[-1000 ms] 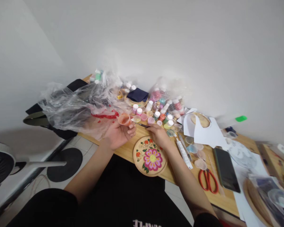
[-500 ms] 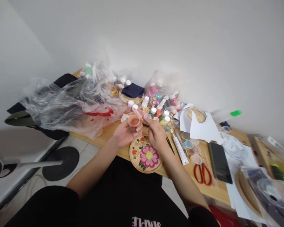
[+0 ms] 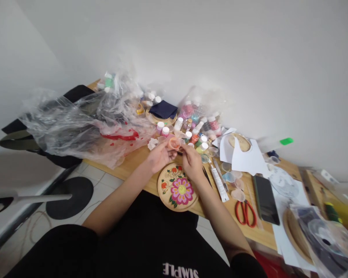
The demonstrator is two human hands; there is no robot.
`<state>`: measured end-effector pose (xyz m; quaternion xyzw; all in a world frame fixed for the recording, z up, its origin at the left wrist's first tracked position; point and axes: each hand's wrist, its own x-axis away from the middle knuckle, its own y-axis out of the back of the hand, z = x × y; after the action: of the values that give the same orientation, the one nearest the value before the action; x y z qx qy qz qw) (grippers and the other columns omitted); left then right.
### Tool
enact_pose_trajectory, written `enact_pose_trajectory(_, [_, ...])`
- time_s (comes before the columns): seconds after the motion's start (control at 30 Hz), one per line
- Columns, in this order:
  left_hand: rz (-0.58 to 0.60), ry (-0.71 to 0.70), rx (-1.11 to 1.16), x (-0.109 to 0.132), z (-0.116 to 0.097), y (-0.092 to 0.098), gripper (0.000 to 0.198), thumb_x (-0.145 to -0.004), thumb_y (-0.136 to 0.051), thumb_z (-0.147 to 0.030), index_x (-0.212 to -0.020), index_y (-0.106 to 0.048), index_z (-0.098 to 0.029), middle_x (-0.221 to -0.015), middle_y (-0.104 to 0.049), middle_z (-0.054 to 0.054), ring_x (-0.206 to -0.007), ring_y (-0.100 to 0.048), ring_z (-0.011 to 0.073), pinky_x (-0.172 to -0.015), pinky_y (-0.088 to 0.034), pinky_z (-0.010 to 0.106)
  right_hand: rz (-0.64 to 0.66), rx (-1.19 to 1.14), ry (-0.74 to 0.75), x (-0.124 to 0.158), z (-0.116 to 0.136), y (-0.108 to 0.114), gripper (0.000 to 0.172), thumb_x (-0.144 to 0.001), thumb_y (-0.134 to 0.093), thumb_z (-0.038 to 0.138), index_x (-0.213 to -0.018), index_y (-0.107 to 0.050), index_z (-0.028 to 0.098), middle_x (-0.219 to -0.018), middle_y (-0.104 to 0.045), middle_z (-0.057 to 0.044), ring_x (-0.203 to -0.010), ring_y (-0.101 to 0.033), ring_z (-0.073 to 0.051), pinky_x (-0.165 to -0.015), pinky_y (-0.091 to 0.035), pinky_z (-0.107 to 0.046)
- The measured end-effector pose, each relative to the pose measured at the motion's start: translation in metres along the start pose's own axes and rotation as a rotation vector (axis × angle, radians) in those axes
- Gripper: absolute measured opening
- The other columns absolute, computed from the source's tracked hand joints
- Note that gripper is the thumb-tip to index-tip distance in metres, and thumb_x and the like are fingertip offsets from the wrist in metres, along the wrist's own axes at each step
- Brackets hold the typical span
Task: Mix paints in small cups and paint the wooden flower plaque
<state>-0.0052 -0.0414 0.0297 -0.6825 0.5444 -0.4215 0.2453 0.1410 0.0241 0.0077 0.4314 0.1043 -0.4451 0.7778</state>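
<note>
My left hand (image 3: 160, 157) is closed around a small clear plastic cup (image 3: 174, 144) with orange-pink paint in it, above the table. The cup looks tilted, its mouth turned partly towards me. My right hand (image 3: 192, 160) is pinched at the cup's right side; whatever its fingers hold is too small and hidden to make out. Just below both hands lies a round wooden board (image 3: 165, 200) with a painted pink flower, orange blossoms and green leaves. Several white-capped paint bottles (image 3: 178, 124) stand just behind the cup.
Crumpled clear plastic (image 3: 75, 127) covers the table's left. To the right lie a white paint tube (image 3: 219, 183), red-handled scissors (image 3: 245, 213), a dark phone (image 3: 266, 199) and cut white paper (image 3: 250, 158). A folded navy cloth (image 3: 163, 109) sits at the back.
My left hand has carried the cup a little to the right, closer to my right fingers, and its tilt has changed. The right hand has barely moved.
</note>
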Motion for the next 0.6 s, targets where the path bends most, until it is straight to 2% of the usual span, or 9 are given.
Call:
enact_pose_trajectory(0.13, [-0.031, -0.002, -0.085, -0.006, 0.003, 0.011, 0.019, -0.093, -0.057, -0.026, -0.083, -0.066, -0.013, -0.073, -0.071, 0.006, -0.058, -0.061, 0.0117, -0.057, -0.045, 0.023, -0.069, -0.043, -0.122, -0.001, -0.002, 0.002, 0.032, -0.096, -0.045, 0.029, -0.119, -0.066, 0.019, -0.102, -0.074, -0.010, -0.089, -0.069, -0.021, -0.085, -0.057, -0.039])
enact_pose_trajectory(0.27, [-0.064, -0.009, -0.166, -0.006, 0.009, 0.016, 0.007, -0.088, -0.065, -0.022, -0.086, -0.064, -0.015, -0.074, -0.072, 0.003, -0.057, -0.064, 0.0118, -0.059, -0.047, 0.024, -0.131, -0.153, -0.226, -0.004, 0.001, 0.006, 0.042, -0.101, -0.037, 0.043, -0.125, -0.063, 0.019, -0.121, -0.070, -0.010, -0.113, -0.066, -0.019, -0.099, -0.053, -0.038])
enact_pose_trajectory(0.37, [-0.079, 0.001, -0.219, -0.005, 0.012, 0.017, 0.005, -0.087, -0.066, -0.018, -0.090, -0.064, -0.015, -0.072, -0.072, 0.002, -0.057, -0.065, 0.0115, -0.061, -0.049, 0.024, -0.105, -0.319, -0.255, -0.006, 0.002, 0.009, 0.046, -0.101, -0.036, 0.049, -0.122, -0.066, 0.021, -0.122, -0.071, -0.008, -0.114, -0.066, -0.019, -0.102, -0.052, -0.039])
enact_pose_trajectory(0.47, [-0.077, -0.007, -0.272, -0.005, 0.012, 0.017, 0.005, -0.088, -0.065, -0.019, -0.090, -0.063, -0.015, -0.073, -0.072, 0.001, -0.059, -0.067, 0.0115, -0.063, -0.051, 0.024, -0.032, -0.275, -0.202, -0.007, 0.001, 0.010, 0.047, -0.102, -0.035, 0.050, -0.118, -0.069, 0.022, -0.121, -0.071, -0.006, -0.117, -0.065, -0.018, -0.104, -0.051, -0.039])
enact_pose_trajectory(0.6, [-0.097, -0.044, -0.300, -0.010, 0.013, 0.020, 0.012, -0.088, -0.067, -0.025, -0.086, -0.060, -0.016, -0.074, -0.072, 0.000, -0.064, -0.070, 0.0116, -0.065, -0.054, 0.023, 0.111, -0.091, -0.032, -0.006, -0.002, 0.008, 0.046, -0.102, -0.038, 0.046, -0.126, -0.064, 0.017, -0.130, -0.067, -0.010, -0.127, -0.059, -0.019, -0.110, -0.046, -0.040])
